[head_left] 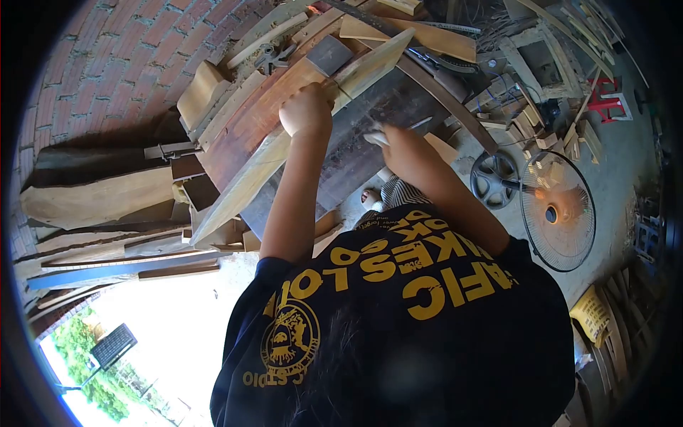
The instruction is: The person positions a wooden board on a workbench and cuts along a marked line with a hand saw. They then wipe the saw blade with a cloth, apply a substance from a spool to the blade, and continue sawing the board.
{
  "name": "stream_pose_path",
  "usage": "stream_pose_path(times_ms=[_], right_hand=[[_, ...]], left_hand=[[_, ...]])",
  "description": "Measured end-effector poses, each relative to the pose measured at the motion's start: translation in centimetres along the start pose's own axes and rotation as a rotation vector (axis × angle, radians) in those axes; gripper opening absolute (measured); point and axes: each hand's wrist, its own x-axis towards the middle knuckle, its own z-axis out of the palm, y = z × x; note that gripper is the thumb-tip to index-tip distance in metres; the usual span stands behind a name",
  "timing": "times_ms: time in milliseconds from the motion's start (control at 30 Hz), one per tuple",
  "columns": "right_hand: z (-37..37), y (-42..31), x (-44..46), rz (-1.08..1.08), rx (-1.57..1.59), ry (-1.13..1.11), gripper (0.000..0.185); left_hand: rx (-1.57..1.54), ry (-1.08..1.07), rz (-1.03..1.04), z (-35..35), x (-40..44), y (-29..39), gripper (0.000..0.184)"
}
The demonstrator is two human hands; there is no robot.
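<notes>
A long, light wooden board [249,171] stands on its edge, slanting across the dark workbench top [356,142]. My left hand [307,110] is closed over the board's upper edge, near its middle. On the near side of the board, low over the bench, is my right hand [384,135]. Its fingers are bent and partly blurred around something small and pale that I cannot make out. A thin, pencil-like stick [421,122] lies just beyond it. Behind the board, a dark square block [329,55] rests on a reddish-brown plank [245,121].
A standing fan [558,210] is at the right, close to the bench. Wood offcuts [533,128] and a red stool [608,99] are beyond it. Planks [107,196] lean by the brick wall [135,57] on the left. A curved wooden strip [448,103] crosses the bench's right end.
</notes>
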Motion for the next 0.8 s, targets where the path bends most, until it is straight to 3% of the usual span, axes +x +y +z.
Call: stream_pose_path(times_ms=[100,200,367,500,567,800], right_hand=[[-1.1,0.9,-4.1,0.061,-0.059,-0.079,0.027],[-1.4,0.9,-4.2,0.113,-0.074,-0.075,0.027],[1.2,0.4,4.4,-0.083,0.019,0.042,0.021],[1.8,-1.9,7.6,-0.071,-0.107,0.099,0.022],[2.0,-2.1,7.3,-0.08,-0.081,0.143,0.021],[0.4,0.5,-0.3,-0.027,-0.006,0.015,0.021]], left_hand=[[-0.016,-0.116,-0.032,-0.6,1.8,-0.6,0.024],[0.019,-0.066,0.031,-0.8,1.5,-0.6,0.022],[0.039,0.044,0.082,1.2,0.4,-0.7,0.022],[0.014,-0.014,0.068,0.1,0.8,-0.6,0.021],[-0.038,-0.038,0.004,-0.7,0.9,-0.4,0.013],[-0.021,-0.057,-0.038,-0.6,2.2,-0.9,0.015]])
